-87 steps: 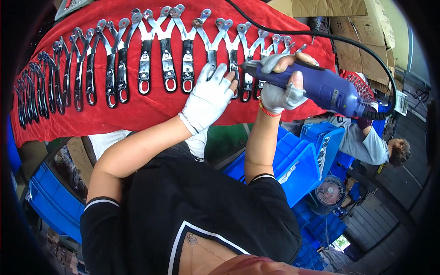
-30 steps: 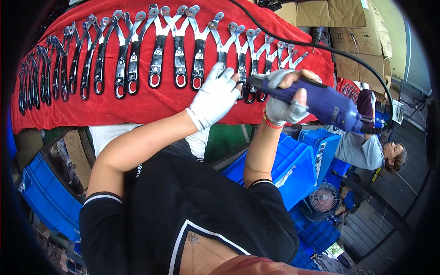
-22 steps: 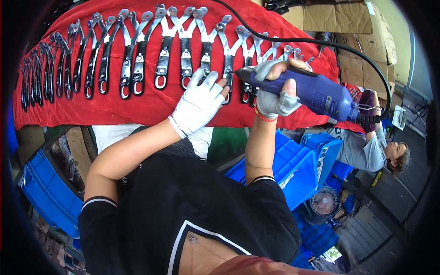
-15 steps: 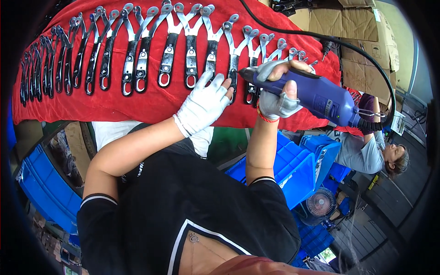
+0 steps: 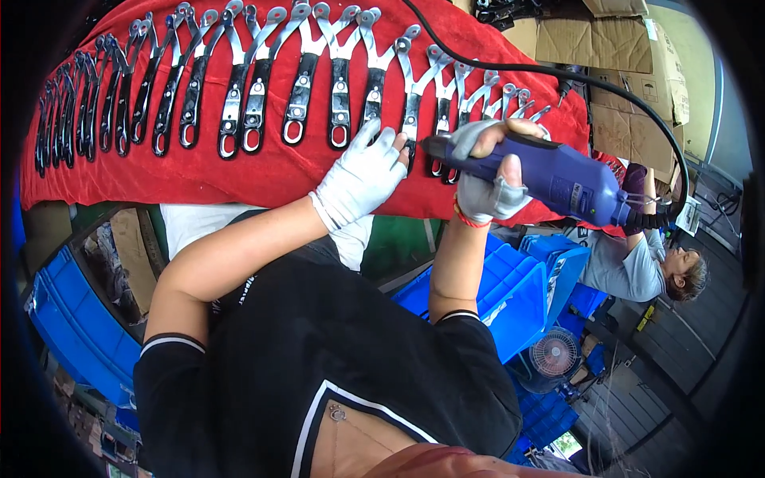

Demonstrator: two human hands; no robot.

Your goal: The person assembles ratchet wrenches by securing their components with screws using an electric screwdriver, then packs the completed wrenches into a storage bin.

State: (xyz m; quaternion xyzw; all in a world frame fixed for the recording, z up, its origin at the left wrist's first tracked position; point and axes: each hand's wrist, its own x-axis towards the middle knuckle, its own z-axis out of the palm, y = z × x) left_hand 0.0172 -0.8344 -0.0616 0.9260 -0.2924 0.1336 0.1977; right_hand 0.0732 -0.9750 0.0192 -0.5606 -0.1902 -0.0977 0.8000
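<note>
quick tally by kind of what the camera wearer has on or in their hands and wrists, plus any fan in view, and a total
White gloves: 2
Purple power tool: 1
Red wristband: 1
Fan: 1
Total: 5

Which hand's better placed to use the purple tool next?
Probably the right hand: it grips the purple tool, whose tip points toward a black handle. The left hand holds no tool.
</note>
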